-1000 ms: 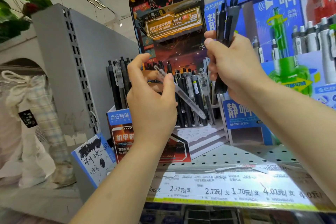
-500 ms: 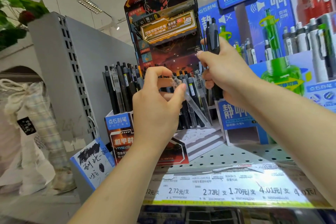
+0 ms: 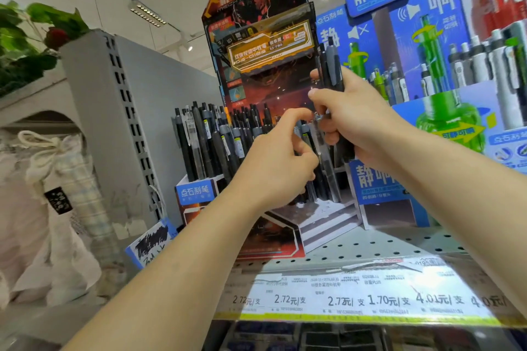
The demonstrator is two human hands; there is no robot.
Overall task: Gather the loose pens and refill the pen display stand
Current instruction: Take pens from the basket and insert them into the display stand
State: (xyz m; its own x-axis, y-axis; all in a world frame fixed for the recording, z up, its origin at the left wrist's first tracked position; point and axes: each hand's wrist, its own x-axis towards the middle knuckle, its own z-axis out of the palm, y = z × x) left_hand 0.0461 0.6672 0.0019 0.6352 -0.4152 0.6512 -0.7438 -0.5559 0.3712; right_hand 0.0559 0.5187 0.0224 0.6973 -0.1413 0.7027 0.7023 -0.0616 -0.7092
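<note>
**Both hands at the pen stand**

The right hand (image 3: 359,122) grips a bundle of dark pens (image 3: 330,65) upright. The left hand (image 3: 279,162) – fingers curled – pinches a clear pen (image 3: 325,159) in front of the pen display stand (image 3: 256,23), which sits on a perforated shelf (image 3: 370,248) – pens crowd its slots.

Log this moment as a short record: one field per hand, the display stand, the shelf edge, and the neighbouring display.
left hand: fingers curled at a clear-barrelled pen, right beside the other hand
right hand: grips a bundle of dark pens, upright
red-and-black cardboard pen display stand: many dark pens standing in its slots
white perforated metal shelf: price-label strip along the front edge
blue cardboard display: right of the stand
</note>
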